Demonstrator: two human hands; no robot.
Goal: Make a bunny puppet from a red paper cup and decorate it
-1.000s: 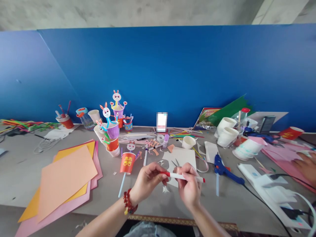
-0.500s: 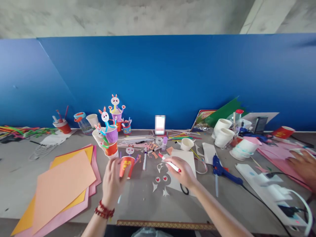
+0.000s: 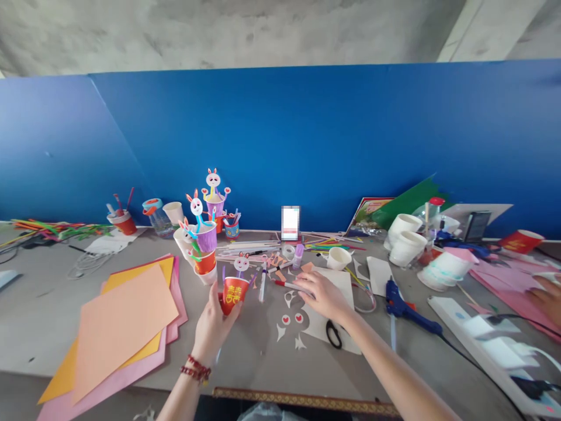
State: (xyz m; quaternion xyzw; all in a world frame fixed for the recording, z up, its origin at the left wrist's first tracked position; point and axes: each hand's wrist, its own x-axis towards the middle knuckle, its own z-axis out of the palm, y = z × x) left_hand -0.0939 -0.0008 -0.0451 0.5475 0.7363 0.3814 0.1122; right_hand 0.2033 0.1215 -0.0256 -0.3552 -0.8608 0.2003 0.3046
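My left hand point(image 3: 219, 321) is wrapped round a red paper cup point(image 3: 235, 296) with gold characters. A white paper rabbit head point(image 3: 241, 263) and purple pipe-cleaner arms rise from the cup. Low over the table, the fingers of my right hand point(image 3: 323, 293) are on a red-and-white marker point(image 3: 287, 284), which lies almost flat with its red end to the left. Between the hands lie two small white paper circles with red hearts point(image 3: 298, 318) and white scraps point(image 3: 280, 332). White paper point(image 3: 346, 286) and black-handled scissors point(image 3: 333, 334) are under and beside my right forearm.
Finished rabbit cups point(image 3: 205, 237) are stacked behind my left hand. Coloured sheets point(image 3: 127, 321) lie at the left. A blue glue gun point(image 3: 405, 307) and a white power strip point(image 3: 477, 333) are at the right, where another person's hand point(image 3: 547, 295) rests on pink paper.
My left hand has closed round the red cup and turned it slightly. My right hand has brought the marker lower and flatter, towards the left. The whole view has shifted a little.
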